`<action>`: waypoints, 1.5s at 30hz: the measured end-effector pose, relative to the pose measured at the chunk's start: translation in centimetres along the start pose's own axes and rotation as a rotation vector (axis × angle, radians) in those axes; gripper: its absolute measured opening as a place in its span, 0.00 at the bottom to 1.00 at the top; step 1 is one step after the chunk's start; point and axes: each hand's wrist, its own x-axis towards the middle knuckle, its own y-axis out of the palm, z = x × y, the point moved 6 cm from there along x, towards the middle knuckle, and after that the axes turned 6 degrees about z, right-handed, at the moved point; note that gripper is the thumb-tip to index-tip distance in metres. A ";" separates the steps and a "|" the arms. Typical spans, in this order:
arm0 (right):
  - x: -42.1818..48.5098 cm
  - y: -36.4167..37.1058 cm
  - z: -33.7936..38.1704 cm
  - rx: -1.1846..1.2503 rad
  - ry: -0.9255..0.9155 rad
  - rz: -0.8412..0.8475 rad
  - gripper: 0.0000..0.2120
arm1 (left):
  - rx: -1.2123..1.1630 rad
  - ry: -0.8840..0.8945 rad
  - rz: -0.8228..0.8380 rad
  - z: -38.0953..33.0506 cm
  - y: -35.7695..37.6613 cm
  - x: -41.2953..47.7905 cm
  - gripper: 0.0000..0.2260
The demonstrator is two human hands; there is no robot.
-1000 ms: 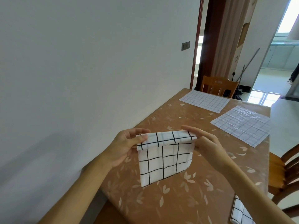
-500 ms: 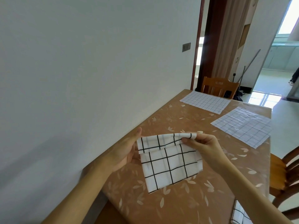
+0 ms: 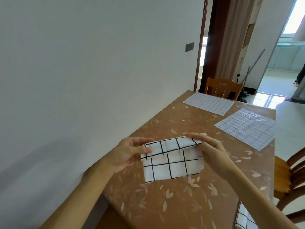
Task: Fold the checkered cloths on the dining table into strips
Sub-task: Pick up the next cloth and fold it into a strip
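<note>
A white cloth with black checks (image 3: 171, 162) lies partly folded near the middle of the brown leaf-patterned table (image 3: 173, 200). Its top edge is turned over into a narrow band. My left hand (image 3: 127, 152) pinches the band's left end between thumb and fingers. The band's right end sits under the fingers of my right hand (image 3: 208, 149). The lower part of the cloth hangs flat toward the tabletop.
Two flat fine-checked cloths lie at the far end, one (image 3: 208, 103) by a wooden chair (image 3: 222, 88), one (image 3: 245, 128) near the right edge. Another black-checked cloth (image 3: 244, 219) shows at the bottom right. A second chair (image 3: 290, 176) stands right; a white wall runs along the left.
Both hands have rolled the cloth's top edge over again, so the hanging lower part is shorter. The cloth has come down closer to the tabletop.
</note>
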 end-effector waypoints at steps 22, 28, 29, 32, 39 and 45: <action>-0.3 0.1 -0.8 -0.114 0.015 -0.071 0.16 | -0.128 -0.137 0.056 1.7 1.1 0.1 0.23; -0.3 0.1 -1.9 0.009 0.097 0.023 0.15 | 0.016 -0.080 0.093 1.7 0.7 0.0 0.14; -0.3 0.2 -2.0 0.080 0.124 0.041 0.14 | 0.044 -0.062 0.070 1.7 0.5 0.0 0.14; -0.5 0.4 -2.3 0.051 0.164 0.057 0.15 | 0.182 0.006 -0.017 1.4 0.1 0.1 0.13; -0.3 0.2 -4.1 -0.214 0.153 -0.080 0.20 | 0.425 0.062 -0.084 2.3 -0.7 0.9 0.10; 0.6 0.5 -6.8 -0.311 0.171 -0.134 0.16 | 0.443 0.013 -0.060 4.7 -2.0 1.8 0.10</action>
